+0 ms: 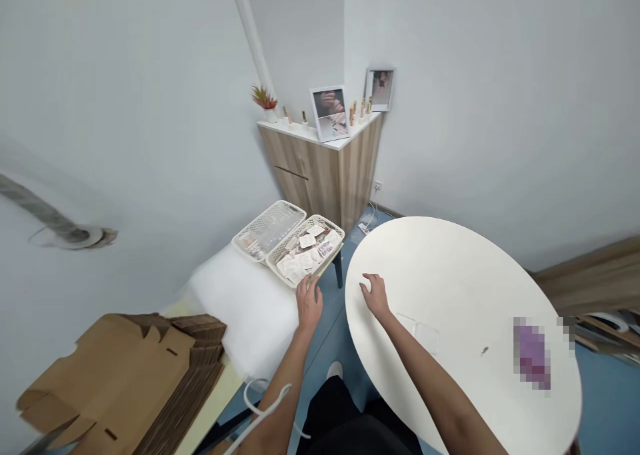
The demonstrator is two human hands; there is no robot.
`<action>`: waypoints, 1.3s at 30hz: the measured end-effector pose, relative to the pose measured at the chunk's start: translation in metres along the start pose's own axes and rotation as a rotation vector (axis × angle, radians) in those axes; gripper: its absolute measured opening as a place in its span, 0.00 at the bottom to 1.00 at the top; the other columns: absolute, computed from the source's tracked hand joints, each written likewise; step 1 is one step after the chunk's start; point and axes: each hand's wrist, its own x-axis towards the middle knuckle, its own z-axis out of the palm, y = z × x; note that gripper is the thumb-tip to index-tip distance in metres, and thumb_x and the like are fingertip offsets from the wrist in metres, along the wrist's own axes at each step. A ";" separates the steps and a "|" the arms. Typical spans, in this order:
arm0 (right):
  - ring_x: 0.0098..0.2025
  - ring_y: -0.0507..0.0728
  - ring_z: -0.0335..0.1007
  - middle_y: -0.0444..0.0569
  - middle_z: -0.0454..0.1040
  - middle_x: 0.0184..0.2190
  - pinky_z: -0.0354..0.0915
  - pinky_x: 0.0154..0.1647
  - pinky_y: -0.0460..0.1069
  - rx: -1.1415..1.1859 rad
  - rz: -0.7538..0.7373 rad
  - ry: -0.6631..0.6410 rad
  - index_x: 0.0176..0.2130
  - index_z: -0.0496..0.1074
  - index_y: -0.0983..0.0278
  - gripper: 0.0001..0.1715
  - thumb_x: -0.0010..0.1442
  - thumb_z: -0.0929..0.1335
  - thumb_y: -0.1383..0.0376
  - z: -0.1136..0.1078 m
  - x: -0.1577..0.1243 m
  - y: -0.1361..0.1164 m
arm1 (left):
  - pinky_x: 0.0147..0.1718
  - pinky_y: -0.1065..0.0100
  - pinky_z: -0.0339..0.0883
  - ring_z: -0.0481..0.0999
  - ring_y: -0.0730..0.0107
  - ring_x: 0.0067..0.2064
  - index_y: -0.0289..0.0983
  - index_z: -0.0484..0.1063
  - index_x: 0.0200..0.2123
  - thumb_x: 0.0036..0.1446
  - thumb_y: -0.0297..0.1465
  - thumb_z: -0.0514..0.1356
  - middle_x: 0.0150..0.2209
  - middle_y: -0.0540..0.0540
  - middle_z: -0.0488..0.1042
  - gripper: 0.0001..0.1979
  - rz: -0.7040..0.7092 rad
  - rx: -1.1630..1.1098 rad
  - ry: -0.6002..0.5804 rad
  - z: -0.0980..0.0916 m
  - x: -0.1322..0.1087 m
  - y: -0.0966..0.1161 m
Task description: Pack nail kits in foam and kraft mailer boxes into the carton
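Observation:
My left hand [309, 303] is at the near rim of a white plastic lattice tray [320, 268], its fingers against the edge. The tray holds several paper packets [303, 252] and is joined to a matching lattice lid or second tray [269, 230]. Both lie on a fluffy white padded bench [245, 308]. My right hand [375, 294] rests lightly curled on a round white table [450, 275], holding nothing. A clear plastic sheet [420, 332] lies near that forearm. A purple object [533, 355] on the table is pixelated.
A stack of flat kraft cardboard box blanks [125, 375] sits at lower left. A white cable [263, 402] loops near my left forearm. Behind stands a wooden corner cabinet [320, 175] with small bottles, framed pictures and a potted plant on top.

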 end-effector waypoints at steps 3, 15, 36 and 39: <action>0.51 0.63 0.62 0.54 0.69 0.47 0.60 0.54 0.58 -0.013 -0.130 -0.079 0.54 0.68 0.62 0.21 0.61 0.62 0.63 0.035 0.024 -0.039 | 0.66 0.47 0.39 0.54 0.48 0.66 0.42 0.72 0.51 0.58 0.35 0.58 0.62 0.39 0.61 0.17 -0.021 0.028 0.021 -0.028 0.005 -0.019; 0.52 0.63 0.60 0.55 0.69 0.52 0.59 0.51 0.55 -0.442 -0.485 -0.455 0.55 0.67 0.64 0.22 0.61 0.64 0.67 0.138 0.089 -0.135 | 0.65 0.47 0.49 0.55 0.60 0.68 0.36 0.62 0.60 0.63 0.25 0.46 0.64 0.38 0.62 0.22 0.187 0.361 -0.040 -0.060 0.000 -0.080; 0.40 0.57 0.65 0.51 0.74 0.36 0.61 0.43 0.51 -0.296 -0.728 -0.330 0.37 0.73 0.64 0.08 0.64 0.64 0.70 0.102 0.087 -0.130 | 0.50 0.55 0.70 0.76 0.59 0.49 0.38 0.65 0.52 0.61 0.37 0.56 0.49 0.39 0.74 0.17 -0.233 -0.156 0.196 -0.064 0.031 -0.033; 0.42 0.58 0.65 0.52 0.75 0.39 0.63 0.44 0.53 -0.295 -0.829 -0.195 0.40 0.73 0.63 0.12 0.67 0.60 0.69 0.073 0.069 -0.114 | 0.45 0.58 0.73 0.80 0.61 0.42 0.36 0.67 0.50 0.60 0.43 0.59 0.42 0.39 0.77 0.20 -0.487 -0.547 0.054 -0.048 0.039 -0.008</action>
